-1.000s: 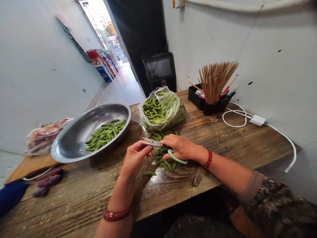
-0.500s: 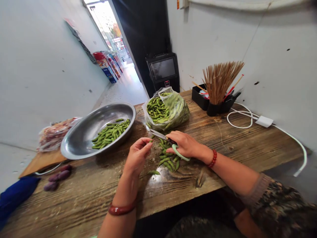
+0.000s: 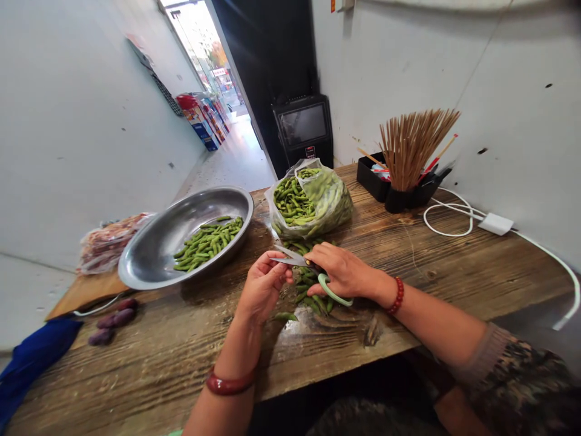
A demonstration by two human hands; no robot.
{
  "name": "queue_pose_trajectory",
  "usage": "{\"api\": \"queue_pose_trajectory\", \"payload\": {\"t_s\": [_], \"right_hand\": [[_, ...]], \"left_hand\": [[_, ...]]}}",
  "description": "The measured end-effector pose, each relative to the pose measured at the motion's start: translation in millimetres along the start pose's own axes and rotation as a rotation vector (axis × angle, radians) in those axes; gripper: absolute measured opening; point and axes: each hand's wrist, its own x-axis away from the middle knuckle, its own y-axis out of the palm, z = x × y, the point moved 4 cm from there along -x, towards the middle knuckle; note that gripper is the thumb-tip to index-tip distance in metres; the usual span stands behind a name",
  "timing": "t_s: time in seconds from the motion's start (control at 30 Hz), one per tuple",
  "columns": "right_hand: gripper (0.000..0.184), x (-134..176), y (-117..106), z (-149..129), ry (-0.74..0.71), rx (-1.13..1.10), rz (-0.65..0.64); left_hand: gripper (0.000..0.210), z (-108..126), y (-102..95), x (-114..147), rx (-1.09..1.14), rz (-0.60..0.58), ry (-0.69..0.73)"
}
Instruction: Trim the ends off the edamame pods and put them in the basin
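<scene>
My right hand (image 3: 340, 270) grips a pair of scissors (image 3: 294, 260) with pale green handles, its blades parted and pointing left. The blade tips reach the fingertips of my left hand (image 3: 264, 284), which is closed in a pinch. An edamame pod is in that pinch, mostly hidden by the fingers and blades. Beneath my right hand lies a pile of loose edamame pods (image 3: 308, 286), partly covered by it. One single pod (image 3: 285, 316) rests nearer to me. Behind the hands stands a clear plastic bag (image 3: 333, 209) full of pods.
At left, a steel basin (image 3: 149, 242) holds more pods (image 3: 206, 243). Beyond it is a bagged reddish food (image 3: 111, 242); purple tubers (image 3: 113, 319) and a blue cloth (image 3: 40, 357) lie nearer. Skewers (image 3: 413, 151) in a black holder and a white cable (image 3: 447, 224) occupy the right.
My left hand has come up toward the scissors, and the blades have opened wider, now at its fingertips. The whole view has shifted slightly.
</scene>
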Motion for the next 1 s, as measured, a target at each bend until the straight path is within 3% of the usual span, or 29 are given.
{"api": "queue_pose_trajectory", "payload": {"t_s": [0.5,1.0], "right_hand": [[0.049,0.2,1.8,-3.7,-0.008,-0.012,-0.005],[0.033,-0.6,4.3,-2.1,0.009,0.085,-0.071]], "left_hand": [[0.028,-2.7,7.6,3.1,0.035,-0.039,-0.021],[0.019,5.1,-0.5,2.0,-0.083,-0.003,0.015]]}}
